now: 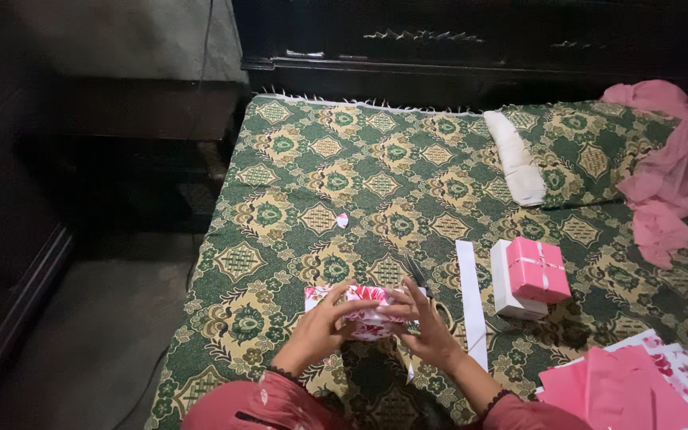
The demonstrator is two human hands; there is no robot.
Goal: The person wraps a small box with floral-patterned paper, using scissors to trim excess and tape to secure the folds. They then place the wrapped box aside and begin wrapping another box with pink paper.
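Observation:
A small box wrapped in pink-and-white floral paper [364,313] lies on the green and gold patterned bedspread [376,175]. My left hand [318,332] presses on its left side and top. My right hand [426,328] holds its right end, fingers folded against the paper. Scissors [426,288] lie just behind my right hand. A long white paper strip [471,299] lies beside them.
A pink gift box with white ribbon [538,270] rests on a white box [505,288] to the right. Pink paper sheets [627,388] sit at the bottom right. A white rolled cloth [516,158], pink fabric [666,175] and a tiny paper scrap [342,220] lie farther off. The bed's left edge drops to the floor.

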